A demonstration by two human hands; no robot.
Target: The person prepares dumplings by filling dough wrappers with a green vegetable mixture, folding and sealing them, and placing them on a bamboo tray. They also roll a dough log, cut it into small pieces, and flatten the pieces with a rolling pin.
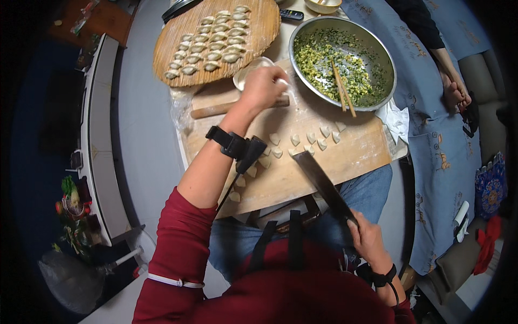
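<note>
My right hand (367, 239) grips the handle of a kitchen knife (321, 178). Its dark blade slants up and left, with the tip by small cut dough pieces (311, 138) scattered on a floured wooden board (352, 152). My left hand (265, 87) is at a white bowl (241, 77), fingers curled down over its near side. What those fingers hold, if anything, is hidden and slightly blurred. Under my left wrist a wooden rolling pin (214, 109) lies across the board. More dough pieces lie partly behind my left forearm.
A round straw tray (259, 28) carries rows of shaped dumplings (216, 45). Right of it, a steel bowl (384, 52) holds chopped green-and-yellow filling (323, 73) and wooden chopsticks (341, 87). A remote control (292, 15) lies behind. Another person's hand (457, 93) rests on the sofa.
</note>
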